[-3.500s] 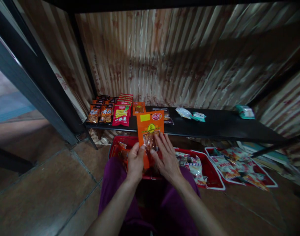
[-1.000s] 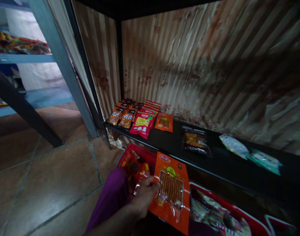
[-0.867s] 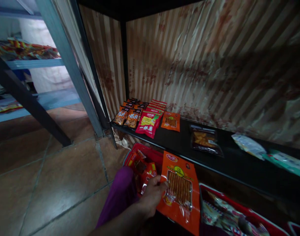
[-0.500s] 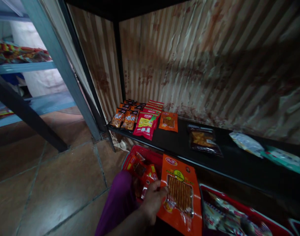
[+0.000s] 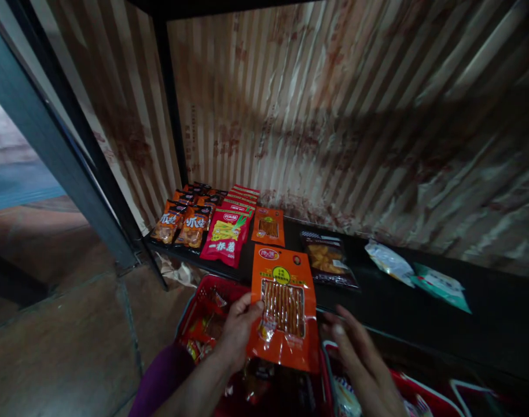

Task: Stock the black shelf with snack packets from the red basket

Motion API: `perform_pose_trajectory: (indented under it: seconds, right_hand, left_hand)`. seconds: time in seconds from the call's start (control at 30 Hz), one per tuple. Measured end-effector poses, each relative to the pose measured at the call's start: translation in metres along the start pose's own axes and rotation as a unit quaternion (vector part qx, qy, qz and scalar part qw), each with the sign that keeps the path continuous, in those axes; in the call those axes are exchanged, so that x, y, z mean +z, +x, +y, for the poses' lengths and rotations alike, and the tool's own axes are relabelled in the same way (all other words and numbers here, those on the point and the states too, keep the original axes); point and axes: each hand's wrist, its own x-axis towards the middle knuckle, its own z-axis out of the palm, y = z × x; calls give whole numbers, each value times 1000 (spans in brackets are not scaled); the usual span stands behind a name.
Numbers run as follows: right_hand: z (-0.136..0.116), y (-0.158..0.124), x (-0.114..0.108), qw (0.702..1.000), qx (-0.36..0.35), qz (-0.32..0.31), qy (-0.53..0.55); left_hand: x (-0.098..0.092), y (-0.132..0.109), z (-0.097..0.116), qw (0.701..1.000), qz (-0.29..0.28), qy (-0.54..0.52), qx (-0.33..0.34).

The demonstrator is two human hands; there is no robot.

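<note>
My left hand [image 5: 237, 330] pinches the left edge of an orange snack packet [image 5: 285, 353], whose clear window shows thin brown sticks. The packet is held upright above a red basket [image 5: 210, 284] with more packets in it, its top reaching over the shelf edge. My right hand [image 5: 360, 359] is just right of the packet, fingers apart and holding nothing. On the black shelf [image 5: 399, 313] behind lies a smaller-looking orange packet [image 5: 268, 227] of the same look, beside a row of red packets [image 5: 226, 234].
Black-and-orange snack packets [image 5: 195, 226] stand at the shelf's left end. Farther right lie a dark packet [image 5: 329, 260], a white packet [image 5: 389, 263] and a green packet [image 5: 442, 288]. A second red basket [image 5: 425, 394] is at lower right. Metal posts [image 5: 69, 139] rise at left.
The orange packet has moved up and toward the shelf in my left hand. My right hand has come into view at its right. The view has turned to the right.
</note>
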Motion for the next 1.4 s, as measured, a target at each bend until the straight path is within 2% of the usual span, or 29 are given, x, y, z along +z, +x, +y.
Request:
perform_pose_trajectory:
  seconds: [0.03, 0.07, 0.13, 0.2, 0.3, 0.37, 0.43, 0.53, 0.67, 0.73, 0.87, 0.97, 1.03, 1.07, 1.17, 1.2, 1.3, 1.4]
  right_hand:
    - [-1, 8, 13, 998, 60, -9, 3]
    - [-1, 15, 25, 996, 89, -16, 22]
    - [1, 29, 45, 986, 118, -78, 84]
    - [3, 46, 60, 978, 109, -109, 142]
    - [3, 80, 77, 980, 76, -77, 168]
    - [3, 106, 87, 985, 45, -57, 156]
    - [3, 133, 97, 988, 25, -52, 141]
    - [4, 168, 113, 990, 19, -57, 131]
    - [6, 201, 130, 994, -25, -61, 88]
    - [8, 213, 135, 997, -53, -55, 15]
    - [15, 228, 136, 985, -74, -39, -151]
    - [16, 230, 132, 978, -66, -24, -195]
    - [11, 227, 131, 960, -70, -18, -272]
    - [8, 224, 131, 941, -75, -19, -329]
    - [-3, 213, 132, 865, -85, -29, -494]
    - [-5, 210, 133, 848, -86, -31, -521]
    - [-8, 202, 133, 823, -93, -31, -559]
    - [-5, 199, 133, 819, -113, -19, -562]
  left_hand:
    - [2, 10, -1, 1000, -8, 2, 1]
    - [4, 22, -2, 1000, -14, 8, 4]
    - [7, 46, -5, 999, -20, 36, 17]
    - [10, 73, -4, 996, -24, 75, 40]
    - [13, 113, 1, 989, -31, 111, 97]
    - [13, 136, 5, 984, -14, 127, 124]
    - [11, 155, 8, 975, 10, 156, 156]
    - [6, 173, 7, 945, 22, 233, 229]
    - [2, 187, -1, 900, 11, 332, 281]
    - [1, 192, -8, 879, 8, 378, 290]
    - [-2, 201, -19, 830, 17, 467, 305]
    - [-5, 204, -22, 802, 13, 503, 321]
    - [-7, 204, -23, 783, 11, 521, 339]
    - [-8, 204, -23, 773, 13, 530, 348]
    - [-9, 204, -23, 744, 21, 560, 363]
    - [-9, 204, -23, 734, 24, 571, 366]
    - [-10, 203, -23, 701, 26, 602, 381]
    - [-11, 202, -24, 675, 30, 621, 396]
